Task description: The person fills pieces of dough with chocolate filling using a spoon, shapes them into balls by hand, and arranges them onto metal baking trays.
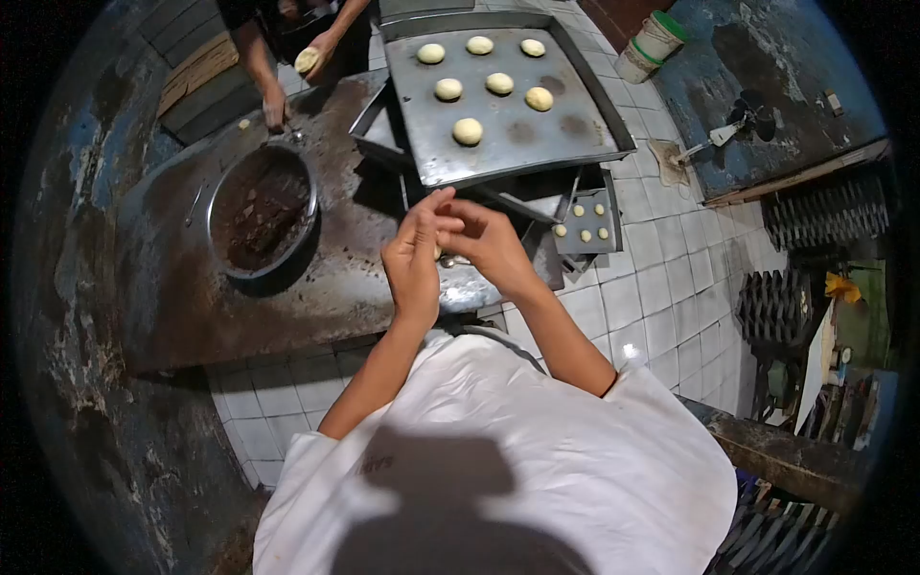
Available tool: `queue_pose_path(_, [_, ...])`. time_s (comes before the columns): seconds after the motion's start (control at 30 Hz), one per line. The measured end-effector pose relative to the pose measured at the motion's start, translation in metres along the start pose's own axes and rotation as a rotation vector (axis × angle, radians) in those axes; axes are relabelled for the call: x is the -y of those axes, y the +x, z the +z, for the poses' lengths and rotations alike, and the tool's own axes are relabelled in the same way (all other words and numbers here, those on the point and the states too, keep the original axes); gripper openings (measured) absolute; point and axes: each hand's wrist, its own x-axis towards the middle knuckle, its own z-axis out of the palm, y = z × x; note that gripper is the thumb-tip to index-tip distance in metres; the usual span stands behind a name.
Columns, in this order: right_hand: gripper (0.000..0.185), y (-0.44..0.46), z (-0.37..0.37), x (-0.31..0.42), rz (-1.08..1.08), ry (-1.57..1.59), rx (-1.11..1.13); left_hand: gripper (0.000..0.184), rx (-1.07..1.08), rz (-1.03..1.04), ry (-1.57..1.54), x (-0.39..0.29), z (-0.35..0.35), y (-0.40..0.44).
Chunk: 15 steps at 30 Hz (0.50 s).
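Observation:
My left hand (412, 266) and my right hand (491, 244) meet over the near edge of the worktable, just below a large metal tray (604, 134). The fingers of both are bent together and touch at the tips; whatever lies between them is hidden. A small pale yellow bit, like dough, shows beside my left palm, and I cannot tell if it is held or on the table. Behind my hands lies a spoon (455, 260). On the tray sit several round pale dough balls (498, 83), set apart from one another.
To the left, a metal bowl (311, 206) holds dark brown filling on the stained worktable (172, 297). Across it, a co-worker's hand holds a dough piece (307, 60). A lower tray (613, 211) with several dough balls stands right. Buckets (652, 46) stand on the tiled floor.

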Motion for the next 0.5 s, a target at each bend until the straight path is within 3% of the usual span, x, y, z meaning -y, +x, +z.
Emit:
queue_pose_path(0.1, [0.034,-0.015,-0.041,0.006,0.217,0.165,0.187,0.040,0.217,-0.036,0.159,0.011,0.026,0.001])
queue_pose_path(0.23, [0.041,0.002,-0.125,0.042,0.309,-0.352,0.394,0.034,0.123,-0.070,0.034,0.016,0.046,0.001])
queue_pose_path(0.33, [0.043,0.049,-0.171,0.065,0.016,-0.538,0.160,0.027,-0.134,-0.105,0.019,0.019,0.020,0.005])
queue_pose_path(0.37, [0.044,0.068,-0.178,0.070,-0.231,-0.899,0.020,0.025,-0.227,-0.115,0.043,0.018,0.009,0.003])
queue_pose_path(0.4, [0.049,0.094,-0.191,0.064,-0.339,-1.004,-0.004,0.025,-0.242,-0.111,0.041,0.019,-0.002,0.001])
queue_pose_path(0.43, [0.055,0.119,-0.212,0.039,-0.572,-1.059,-0.005,0.024,-0.316,-0.120,0.045,0.020,-0.012,-0.003])
queue_pose_path(0.5, [0.057,0.149,-0.250,0.002,-0.486,-1.316,0.259,0.023,-0.401,-0.120,0.053,0.020,-0.027,-0.014])
